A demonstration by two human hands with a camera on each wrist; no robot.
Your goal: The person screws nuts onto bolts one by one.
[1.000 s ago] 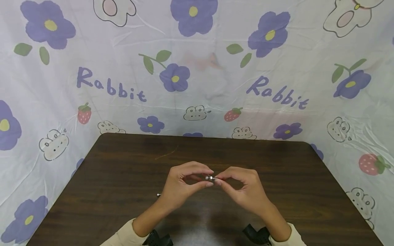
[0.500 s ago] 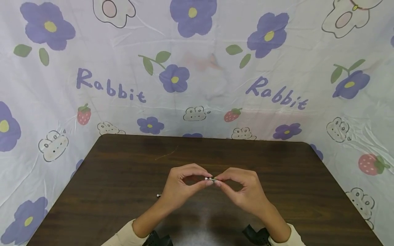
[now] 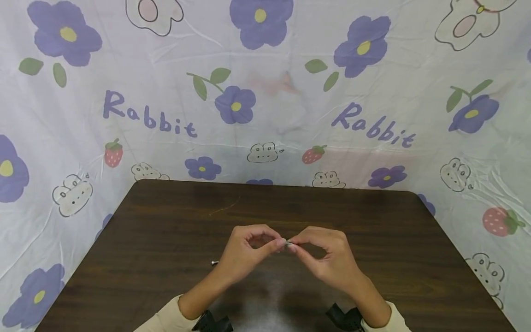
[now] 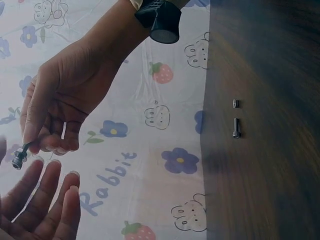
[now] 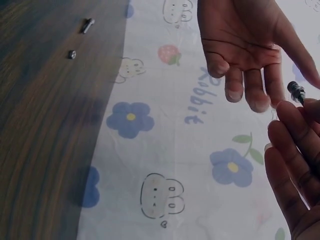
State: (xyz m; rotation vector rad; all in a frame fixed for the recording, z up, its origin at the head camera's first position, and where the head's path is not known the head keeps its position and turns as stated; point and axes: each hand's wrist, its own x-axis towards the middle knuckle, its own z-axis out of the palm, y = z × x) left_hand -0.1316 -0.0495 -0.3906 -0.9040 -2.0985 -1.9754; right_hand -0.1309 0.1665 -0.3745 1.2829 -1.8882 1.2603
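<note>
A small metal bolt (image 4: 18, 161) with a nut on it is held up between the two hands. My right hand (image 3: 332, 251) pinches the thin shank between thumb and index finger. My left hand (image 3: 250, 249) has its thumb and index fingertips brought together at the head end, covering most of the bolt in the head view. In the right wrist view, the bolt (image 5: 296, 92) shows between the left thumb and index finger, while the left hand (image 5: 245, 45) keeps its other fingers loosely extended.
Another bolt (image 4: 237, 128) and a loose nut (image 4: 236, 103) lie on the dark wooden table (image 3: 166, 230). In the head view that bolt (image 3: 214, 263) pokes out beside the left forearm. A printed rabbit-and-flower cloth (image 3: 282, 115) surrounds the table's back and sides.
The left thumb has moved up and the index fingertip slightly down, so they now overlap over the bolt's head, which was visible between them before. The right hand keeps its pinch, nearly still.
</note>
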